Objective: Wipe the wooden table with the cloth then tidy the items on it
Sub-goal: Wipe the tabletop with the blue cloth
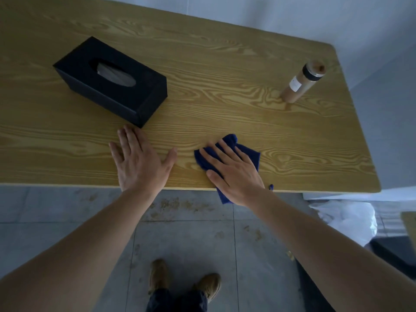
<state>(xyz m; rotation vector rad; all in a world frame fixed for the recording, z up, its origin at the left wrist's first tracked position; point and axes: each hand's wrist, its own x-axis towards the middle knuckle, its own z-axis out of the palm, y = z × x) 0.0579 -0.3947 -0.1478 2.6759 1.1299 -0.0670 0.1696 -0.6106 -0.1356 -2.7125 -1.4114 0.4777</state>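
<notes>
The right hand (234,171) lies flat and open, fingers spread, palm pressed down on the blue cloth (249,154); nothing is clasped, the cloth is only pinned under the palm against the wooden table (225,70); the left hand (140,161) is likewise open and flat, fingers together and thumb splayed toward the cloth, resting bare on the table and holding nothing. The cloth is crumpled, showing beyond the right fingertips and on the side away from the left hand; one corner hangs off the table's near edge below the wrist; the left thumb stops just short of the cloth, not touching it. Both forearms reach up from the lower corners, bare, converging toward the near edge, wrists crossing it; the hands sit near that edge. Farther across the table from the cloth, beyond the left fingertips, a black tissue box (112,82) lies at an angle, its nearest corner just beside those fingertips; a tan bottle (302,83) with a dark band under its cap stands upright well apart from the cloth, toward the table's far right corner. Below the table's edge, two tan shoes (184,282) stand on a stained grey tiled floor (67,221).
</notes>
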